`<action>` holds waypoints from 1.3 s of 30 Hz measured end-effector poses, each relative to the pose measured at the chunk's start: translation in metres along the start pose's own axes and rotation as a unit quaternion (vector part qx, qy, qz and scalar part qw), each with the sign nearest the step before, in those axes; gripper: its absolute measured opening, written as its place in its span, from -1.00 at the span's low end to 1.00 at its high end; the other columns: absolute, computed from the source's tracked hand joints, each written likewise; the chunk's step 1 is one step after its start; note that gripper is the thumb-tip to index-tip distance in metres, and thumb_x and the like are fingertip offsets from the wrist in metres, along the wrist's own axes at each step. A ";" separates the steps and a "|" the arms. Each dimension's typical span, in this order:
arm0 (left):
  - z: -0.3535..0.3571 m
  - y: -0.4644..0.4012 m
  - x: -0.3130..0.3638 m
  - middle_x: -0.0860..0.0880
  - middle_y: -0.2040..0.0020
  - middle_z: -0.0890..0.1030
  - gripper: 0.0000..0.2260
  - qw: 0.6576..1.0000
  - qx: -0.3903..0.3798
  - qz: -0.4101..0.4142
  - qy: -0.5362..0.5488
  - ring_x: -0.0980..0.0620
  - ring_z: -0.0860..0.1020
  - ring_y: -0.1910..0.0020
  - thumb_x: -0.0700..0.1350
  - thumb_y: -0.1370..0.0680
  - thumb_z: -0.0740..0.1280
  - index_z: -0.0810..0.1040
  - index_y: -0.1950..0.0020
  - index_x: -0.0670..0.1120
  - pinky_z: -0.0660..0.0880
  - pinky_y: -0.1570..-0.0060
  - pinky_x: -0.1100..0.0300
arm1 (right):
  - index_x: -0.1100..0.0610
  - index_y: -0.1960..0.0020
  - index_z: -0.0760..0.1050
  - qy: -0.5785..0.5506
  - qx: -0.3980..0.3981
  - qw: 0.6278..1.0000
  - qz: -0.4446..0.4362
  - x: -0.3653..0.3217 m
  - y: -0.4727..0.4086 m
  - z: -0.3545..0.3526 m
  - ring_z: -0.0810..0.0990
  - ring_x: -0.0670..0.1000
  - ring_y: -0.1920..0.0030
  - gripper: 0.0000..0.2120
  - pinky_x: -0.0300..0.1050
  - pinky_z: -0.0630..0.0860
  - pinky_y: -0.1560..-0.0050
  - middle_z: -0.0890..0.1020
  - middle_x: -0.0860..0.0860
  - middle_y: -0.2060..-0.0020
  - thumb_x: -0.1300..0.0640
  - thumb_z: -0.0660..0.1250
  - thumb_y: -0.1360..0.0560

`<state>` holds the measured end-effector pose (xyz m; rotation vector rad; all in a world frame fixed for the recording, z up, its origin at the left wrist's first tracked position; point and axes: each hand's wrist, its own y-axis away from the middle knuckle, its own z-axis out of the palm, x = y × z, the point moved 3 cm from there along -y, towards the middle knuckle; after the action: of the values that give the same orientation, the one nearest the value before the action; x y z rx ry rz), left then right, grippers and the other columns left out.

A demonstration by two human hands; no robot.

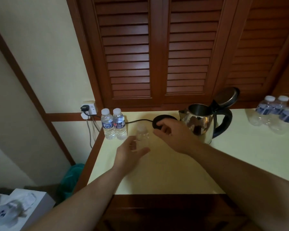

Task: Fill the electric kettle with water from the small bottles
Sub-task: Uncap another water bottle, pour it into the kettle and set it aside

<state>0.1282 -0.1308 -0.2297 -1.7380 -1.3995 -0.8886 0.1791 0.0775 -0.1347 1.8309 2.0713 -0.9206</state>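
Note:
A steel electric kettle with a black handle stands on the cream counter, lid tipped open. It sits beside its black base, not on it. A small clear bottle with a white cap stands blurred between my hands. My left hand is spread open around its lower part; I cannot tell if it touches. My right hand hovers just right of the bottle, fingers loosely curled and holding nothing. Two full capped bottles stand at the counter's back left corner.
Three more capped bottles with blue labels stand at the far right. The base's cable runs left to a wall socket. Louvred wooden doors rise behind the counter. A white box and a teal bag sit low on the left.

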 end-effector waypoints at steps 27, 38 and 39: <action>0.016 0.014 0.019 0.20 0.01 0.72 -0.64 0.996 -0.084 0.014 0.007 0.31 0.64 0.07 0.13 -0.36 0.63 0.60 -0.07 0.19 0.46 0.18 0.47 | 0.00 -0.19 0.64 0.137 -0.246 0.956 -0.081 -0.057 -0.043 -0.025 0.60 -0.03 0.00 -0.74 0.01 0.61 -0.02 0.59 -0.07 -0.03 -0.04 0.43 -0.53; 0.020 0.010 0.013 0.15 0.03 0.74 -0.64 0.995 -0.090 0.023 0.034 0.20 0.68 0.02 0.05 -0.35 0.65 0.61 -0.06 0.14 0.59 -0.07 0.18 | 0.02 -0.31 0.62 0.056 -0.192 0.977 -0.072 -0.038 -0.033 -0.023 0.56 -0.20 0.00 -0.69 -0.36 0.42 0.10 0.56 -0.23 -0.01 -0.02 0.40 -0.60; 0.020 0.010 0.013 0.15 0.03 0.74 -0.65 0.995 -0.090 0.024 0.036 0.20 0.68 0.02 0.04 -0.35 0.65 0.61 -0.06 0.14 0.59 -0.06 0.19 | 0.01 -0.32 0.62 0.037 -0.185 0.980 -0.069 -0.036 -0.032 -0.022 0.57 -0.18 -0.02 -0.70 -0.34 0.46 0.05 0.58 -0.23 -0.04 -0.01 0.39 -0.61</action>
<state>0.1422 -0.1085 -0.2295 -1.8452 -1.2568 -1.0677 0.1611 0.0605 -0.0877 1.5639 2.2542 -0.4558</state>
